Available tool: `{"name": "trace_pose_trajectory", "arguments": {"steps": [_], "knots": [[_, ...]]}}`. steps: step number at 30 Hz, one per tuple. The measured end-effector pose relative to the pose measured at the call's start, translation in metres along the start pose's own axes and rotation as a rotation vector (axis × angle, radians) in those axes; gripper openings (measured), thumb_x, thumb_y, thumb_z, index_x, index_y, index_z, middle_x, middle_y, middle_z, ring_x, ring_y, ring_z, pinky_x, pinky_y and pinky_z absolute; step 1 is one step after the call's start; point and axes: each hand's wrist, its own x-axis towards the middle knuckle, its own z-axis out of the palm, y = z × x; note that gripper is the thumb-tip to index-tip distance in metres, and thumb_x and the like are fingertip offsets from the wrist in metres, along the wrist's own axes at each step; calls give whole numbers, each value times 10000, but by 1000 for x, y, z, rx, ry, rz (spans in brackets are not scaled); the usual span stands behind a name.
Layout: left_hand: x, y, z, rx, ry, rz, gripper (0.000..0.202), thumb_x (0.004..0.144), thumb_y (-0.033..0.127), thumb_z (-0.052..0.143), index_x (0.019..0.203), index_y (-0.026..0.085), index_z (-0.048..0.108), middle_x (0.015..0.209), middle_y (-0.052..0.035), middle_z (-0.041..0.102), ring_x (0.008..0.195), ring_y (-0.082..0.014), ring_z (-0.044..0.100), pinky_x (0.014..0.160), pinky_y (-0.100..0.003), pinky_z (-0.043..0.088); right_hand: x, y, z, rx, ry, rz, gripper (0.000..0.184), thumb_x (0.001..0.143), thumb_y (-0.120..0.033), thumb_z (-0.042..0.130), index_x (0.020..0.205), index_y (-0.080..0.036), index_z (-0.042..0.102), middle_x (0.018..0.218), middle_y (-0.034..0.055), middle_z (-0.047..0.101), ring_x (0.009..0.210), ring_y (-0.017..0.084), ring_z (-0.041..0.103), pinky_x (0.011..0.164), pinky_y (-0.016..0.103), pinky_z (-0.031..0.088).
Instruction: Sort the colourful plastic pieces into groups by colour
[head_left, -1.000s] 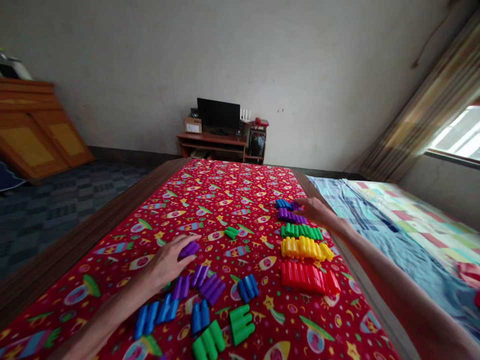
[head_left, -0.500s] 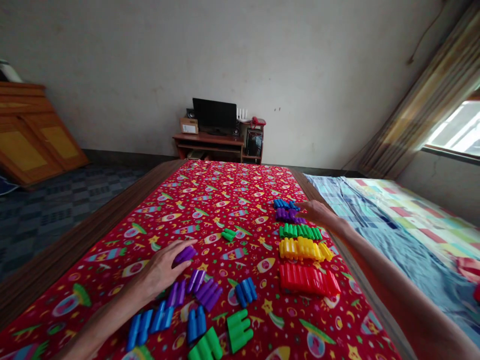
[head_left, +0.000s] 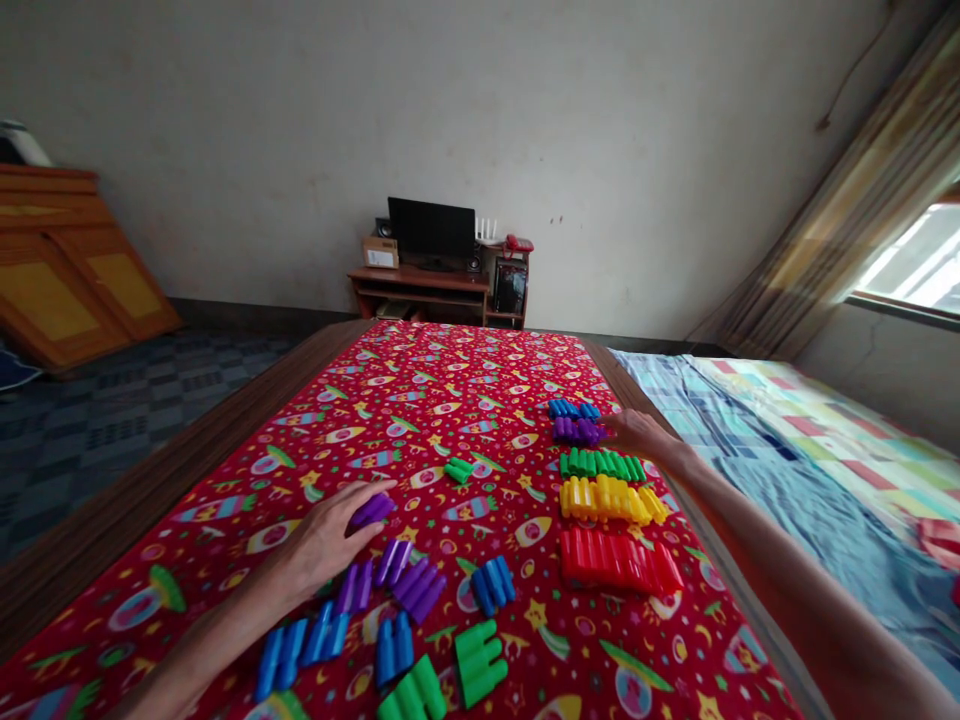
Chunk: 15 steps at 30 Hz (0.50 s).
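Note:
My left hand (head_left: 334, 525) rests over the left part of the red patterned cloth (head_left: 457, 395), its fingers and thumb closed around a purple toy building block (head_left: 373, 511). Just below that hand lie several loose purple blocks (head_left: 418, 588). My right hand (head_left: 637, 434) is at the right end of a short purple row (head_left: 576, 431), fingertips pinched against its last block and partly hidden. Behind this row runs a blue row (head_left: 574, 410); in front of it come a green row (head_left: 602, 464), a yellow row (head_left: 611, 500) and a red row (head_left: 621, 560).
Loose blue blocks (head_left: 493, 585) and green blocks (head_left: 480, 662) lie near the front. A small green block (head_left: 458, 470) sits alone mid-cloth. Beyond the table is a desk (head_left: 420, 281) with a monitor (head_left: 431, 228). A bed (head_left: 795, 430) stands at the right, a wooden cabinet (head_left: 82, 270) at the left.
My right hand has come slightly nearer, from beside the blue row's end to the purple row's end. The purple row's right end looks drawn in a little. My left hand stays put.

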Motion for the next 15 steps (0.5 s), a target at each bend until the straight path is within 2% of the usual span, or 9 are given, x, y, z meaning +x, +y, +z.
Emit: {"name": "trace_pose_trajectory", "arguments": {"steps": [4, 15], "knots": [[0, 0, 0, -7, -3, 2, 491, 798, 364, 485, 1234, 167, 594, 1205, -121, 668, 1122, -274, 625, 975, -387, 497, 3, 2, 3, -49, -41, 1, 291, 919, -429, 539, 1031, -210, 695, 896, 79, 739, 822, 211, 698, 575, 237, 407], [0, 0, -1, -14, 5, 22, 475, 798, 338, 498, 1244, 204, 594, 1201, -89, 681, 1100, -260, 634, 968, -380, 500, 1, 6, 6, 21, 6, 29, 275, 920, -416, 520, 1017, -235, 704, 867, 57, 742, 791, 194, 688, 559, 230, 376]]}}
